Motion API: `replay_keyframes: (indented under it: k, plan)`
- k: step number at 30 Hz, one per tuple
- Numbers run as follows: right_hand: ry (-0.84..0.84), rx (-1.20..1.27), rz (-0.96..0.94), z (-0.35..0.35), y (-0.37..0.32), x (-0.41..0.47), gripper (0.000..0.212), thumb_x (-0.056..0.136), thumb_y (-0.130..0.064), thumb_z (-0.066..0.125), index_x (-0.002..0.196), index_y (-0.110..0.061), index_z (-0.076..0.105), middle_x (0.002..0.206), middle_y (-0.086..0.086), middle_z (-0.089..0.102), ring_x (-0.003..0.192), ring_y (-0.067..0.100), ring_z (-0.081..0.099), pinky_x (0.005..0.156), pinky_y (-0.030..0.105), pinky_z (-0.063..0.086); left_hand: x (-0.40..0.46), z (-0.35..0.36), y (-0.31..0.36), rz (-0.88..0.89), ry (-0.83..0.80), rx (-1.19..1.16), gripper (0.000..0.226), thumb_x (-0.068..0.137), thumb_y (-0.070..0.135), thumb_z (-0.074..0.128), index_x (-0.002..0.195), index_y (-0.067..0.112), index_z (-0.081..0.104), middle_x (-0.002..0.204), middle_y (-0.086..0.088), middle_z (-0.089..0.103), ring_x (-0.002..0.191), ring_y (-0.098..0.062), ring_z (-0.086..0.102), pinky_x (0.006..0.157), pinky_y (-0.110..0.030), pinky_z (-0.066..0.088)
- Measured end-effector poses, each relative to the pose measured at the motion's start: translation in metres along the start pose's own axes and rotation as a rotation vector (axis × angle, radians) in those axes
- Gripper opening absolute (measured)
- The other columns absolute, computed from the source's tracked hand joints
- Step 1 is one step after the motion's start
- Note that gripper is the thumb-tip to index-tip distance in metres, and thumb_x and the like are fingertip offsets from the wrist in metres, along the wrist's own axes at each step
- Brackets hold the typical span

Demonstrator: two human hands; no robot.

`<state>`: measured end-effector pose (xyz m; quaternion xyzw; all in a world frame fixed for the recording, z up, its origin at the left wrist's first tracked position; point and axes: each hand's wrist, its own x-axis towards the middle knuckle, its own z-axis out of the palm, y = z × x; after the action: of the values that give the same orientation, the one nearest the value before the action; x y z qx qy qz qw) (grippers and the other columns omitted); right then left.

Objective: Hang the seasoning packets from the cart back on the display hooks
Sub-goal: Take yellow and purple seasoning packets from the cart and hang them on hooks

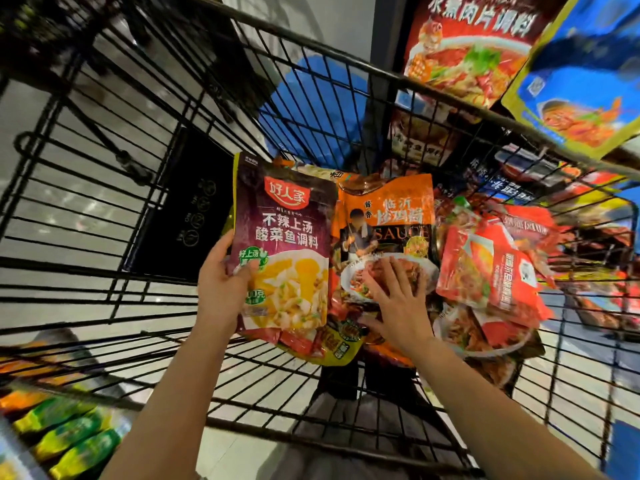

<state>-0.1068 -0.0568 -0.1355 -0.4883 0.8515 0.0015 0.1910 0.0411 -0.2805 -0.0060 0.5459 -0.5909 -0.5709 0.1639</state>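
Head view looks down into the wire cart [104, 216]. Left hand [221, 282] grips a purple seasoning packet [287, 237] at its lower left edge, thumb curled over the front, held upright above the pile. Right hand [398, 299], fingers spread and straight, lies flat on an orange sauce packet [388, 216] mid-cart, beside red packets [485, 271] toward the cart's right side.

The left hand [221, 289] grips a purple packet [287, 244] by its lower left edge, thumb on the front, holding it upright inside the wire cart [104, 188]. Just right of it, the right hand [398, 303] lies flat with spread fingers on an orange packet [384, 216]. Red packets [491, 271] are piled to the right. Two more packets [467, 39] hang at far right.
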Motion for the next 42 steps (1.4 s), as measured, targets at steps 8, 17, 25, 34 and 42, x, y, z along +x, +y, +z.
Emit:
replay_keyframes:
  k: [8, 17, 25, 34, 42]
  plan:
    - [0.056, -0.064, -0.019, -0.005, 0.001, 0.001, 0.080, 0.066, -0.025, 0.090, 0.138, -0.032, 0.056, 0.148, 0.024, 0.042, 0.133, 0.049, 0.042, 0.088, 0.077, 0.039, -0.001, -0.002, 0.003, -0.008, 0.015, 0.058, 0.052, 0.092, -0.004, 0.061, 0.132, 0.028, 0.054, 0.112, -0.004, 0.069, 0.098, -0.018, 0.069, 0.071, -0.035, 0.061]
    - [0.547, 0.733, 0.117, -0.088, 0.012, -0.022, 0.042, 0.098, -0.028, 0.040, 0.127, -0.010, 0.064, 0.131, 0.003, 0.060, 0.123, 0.021, 0.057, 0.102, 0.032, 0.047, -0.002, 0.029, 0.011, -0.033, -0.049, 0.008, 0.047, 0.091, -0.002, 0.063, 0.133, 0.018, 0.054, 0.107, -0.004, 0.070, 0.087, -0.015, 0.071, 0.072, -0.035, 0.061]
    - [0.575, 0.406, -0.181, -0.052, 0.008, -0.047, 0.035, 0.106, -0.030, 0.032, 0.121, -0.022, 0.064, 0.119, 0.005, 0.070, 0.110, 0.029, 0.066, 0.094, 0.045, 0.051, -0.015, 0.120, -0.018, -0.167, -0.238, -0.018, 0.034, 0.095, 0.011, 0.063, 0.128, 0.012, 0.057, 0.123, -0.019, 0.064, 0.108, -0.028, 0.061, 0.100, -0.048, 0.047]
    - [0.034, 0.689, 0.130, -0.052, 0.012, -0.039, 0.085, 0.080, -0.085, 0.037, 0.144, -0.029, 0.045, 0.152, 0.000, 0.039, 0.141, 0.024, 0.033, 0.115, 0.047, 0.031, -0.023, 0.116, -0.021, -0.290, -0.307, -0.007, 0.055, 0.098, 0.026, 0.057, 0.149, 0.025, 0.035, 0.140, 0.009, 0.040, 0.123, -0.008, 0.042, 0.098, -0.024, 0.034]
    - [-0.235, 0.527, 0.213, -0.055, 0.038, -0.007, 0.104, 0.076, -0.081, 0.050, 0.156, -0.037, -0.001, 0.164, 0.006, -0.012, 0.151, 0.022, -0.011, 0.123, 0.042, 0.001, -0.024, 0.128, -0.029, -0.479, -0.290, -0.086, 0.079, 0.091, 0.043, 0.064, 0.155, 0.033, 0.019, 0.161, 0.003, 0.024, 0.147, -0.022, 0.025, 0.117, -0.048, 0.023]
